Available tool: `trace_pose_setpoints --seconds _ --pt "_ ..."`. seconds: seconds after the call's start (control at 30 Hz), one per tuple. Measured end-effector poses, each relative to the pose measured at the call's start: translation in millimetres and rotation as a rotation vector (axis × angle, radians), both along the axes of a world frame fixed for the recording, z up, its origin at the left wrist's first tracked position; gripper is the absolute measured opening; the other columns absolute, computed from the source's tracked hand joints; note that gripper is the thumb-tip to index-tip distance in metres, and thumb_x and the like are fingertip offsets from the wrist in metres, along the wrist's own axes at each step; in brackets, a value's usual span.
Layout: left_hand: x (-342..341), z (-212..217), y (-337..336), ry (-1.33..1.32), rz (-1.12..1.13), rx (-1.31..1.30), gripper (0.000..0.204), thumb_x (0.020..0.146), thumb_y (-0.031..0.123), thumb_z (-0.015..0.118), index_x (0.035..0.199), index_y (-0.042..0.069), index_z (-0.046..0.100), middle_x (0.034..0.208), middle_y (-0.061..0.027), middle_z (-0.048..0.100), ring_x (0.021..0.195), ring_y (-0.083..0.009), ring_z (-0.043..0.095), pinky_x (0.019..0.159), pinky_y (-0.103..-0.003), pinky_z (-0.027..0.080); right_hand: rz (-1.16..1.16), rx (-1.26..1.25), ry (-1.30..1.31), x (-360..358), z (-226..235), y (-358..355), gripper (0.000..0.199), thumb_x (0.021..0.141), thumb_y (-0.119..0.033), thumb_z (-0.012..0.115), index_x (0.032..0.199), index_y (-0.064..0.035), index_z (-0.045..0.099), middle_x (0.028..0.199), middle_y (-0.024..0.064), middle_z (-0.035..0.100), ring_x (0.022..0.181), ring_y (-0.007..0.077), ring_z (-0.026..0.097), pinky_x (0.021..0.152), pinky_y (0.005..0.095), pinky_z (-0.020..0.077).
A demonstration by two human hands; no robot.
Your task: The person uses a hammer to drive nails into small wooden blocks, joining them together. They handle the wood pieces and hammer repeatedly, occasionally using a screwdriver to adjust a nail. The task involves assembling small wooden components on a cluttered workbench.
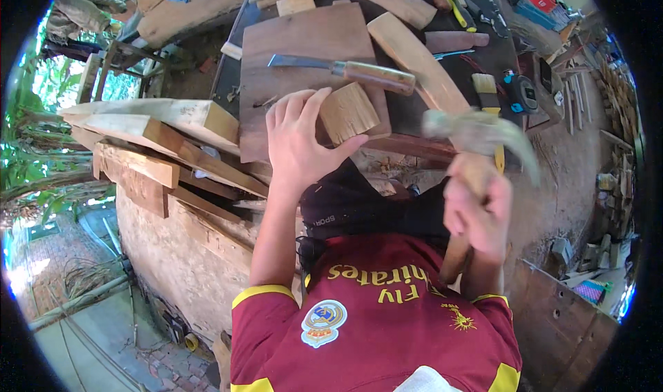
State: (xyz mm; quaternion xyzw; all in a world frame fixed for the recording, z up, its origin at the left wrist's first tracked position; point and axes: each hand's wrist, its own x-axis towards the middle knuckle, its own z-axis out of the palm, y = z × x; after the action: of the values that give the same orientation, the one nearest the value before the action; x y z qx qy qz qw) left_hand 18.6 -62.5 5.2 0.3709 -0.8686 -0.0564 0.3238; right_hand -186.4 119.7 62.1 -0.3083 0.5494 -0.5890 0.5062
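My left hand (297,133) is braced around a squared wooden block (350,113), its thumb along the near edge and its fingers at the left side. The block sits near the front of a flat brown board (304,33). Just beyond it, a chisel (376,76) with a wooden handle lies across the board, blade to the left. My right hand (478,202) is wrapped around the wooden handle of a claw hammer (473,132), held up to the right of the block. The hammer's head is smeared by motion.
A curved wooden piece (418,61) lies right of the board. Beyond it are a brush (486,92), a tape measure (521,92) and a yellow-handled tool (461,12). Rough timber (173,126) is stacked on the left, and more wood offcuts (295,5) lie at the back.
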Motion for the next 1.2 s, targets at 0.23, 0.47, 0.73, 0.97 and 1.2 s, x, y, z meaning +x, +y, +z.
trace_pose_setpoints --seconds 0.23,0.47,0.73,0.97,1.2 --pt "-5.5 -0.4 -4.3 -0.008 0.013 0.061 0.074 0.059 0.044 0.088 0.12 0.009 0.064 0.116 -0.0112 0.062 0.112 -0.0335 0.055 0.1 -0.046 0.04 -0.447 -0.595 -0.081 -55.7 5.8 10.2 0.019 0.103 -0.016 0.049 0.117 -0.0034 0.046 0.072 0.0023 0.044 0.045 0.0101 0.043 0.039 0.0258 0.0397" --pt "-6.3 11.6 0.6 -0.031 0.006 0.233 0.075 0.059 0.036 0.091 0.122 0.005 0.063 0.12 -0.0138 0.062 0.118 -0.0323 0.053 0.104 -0.046 0.037 -0.553 -0.061 -0.056 -76.3 -62.8 69.1 0.014 0.101 -0.012 0.051 0.111 -0.0031 0.051 0.07 0.0016 0.046 0.044 0.0079 0.043 0.037 0.0243 0.0367" --pt "-40.6 14.2 -16.6 0.049 0.034 0.225 0.066 0.063 0.025 0.089 0.118 0.0 0.062 0.115 -0.017 0.064 0.106 -0.0329 0.061 0.095 -0.042 0.047 -0.574 -0.049 -0.095 -69.7 -72.0 60.6 0.007 0.098 -0.01 0.054 0.102 -0.0042 0.051 0.069 0.0008 0.049 0.044 0.0067 0.043 0.038 0.0229 0.0359" --pt "-48.6 40.9 -9.9 0.167 0.099 0.184 0.067 0.064 0.023 0.089 0.119 -0.003 0.062 0.114 -0.0173 0.065 0.103 -0.0311 0.063 0.091 -0.041 0.049 -0.549 -0.063 0.097 -71.6 -65.6 39.2 0.012 0.1 -0.015 0.057 0.101 -0.004 0.053 0.066 -0.0012 0.049 0.045 0.0037 0.043 0.04 0.0208 0.0323" --pt "-101.2 63.2 -9.2 0.131 -0.146 0.226 0.071 0.064 0.024 0.089 0.124 -0.002 0.059 0.11 -0.0168 0.068 0.099 -0.0295 0.065 0.09 -0.039 0.049 -0.59 -0.043 0.045 -76.7 -70.6 39.4 0.01 0.1 -0.015 0.056 0.099 -0.0051 0.052 0.067 -0.0013 0.049 0.045 0.0042 0.044 0.04 0.0213 0.0347"
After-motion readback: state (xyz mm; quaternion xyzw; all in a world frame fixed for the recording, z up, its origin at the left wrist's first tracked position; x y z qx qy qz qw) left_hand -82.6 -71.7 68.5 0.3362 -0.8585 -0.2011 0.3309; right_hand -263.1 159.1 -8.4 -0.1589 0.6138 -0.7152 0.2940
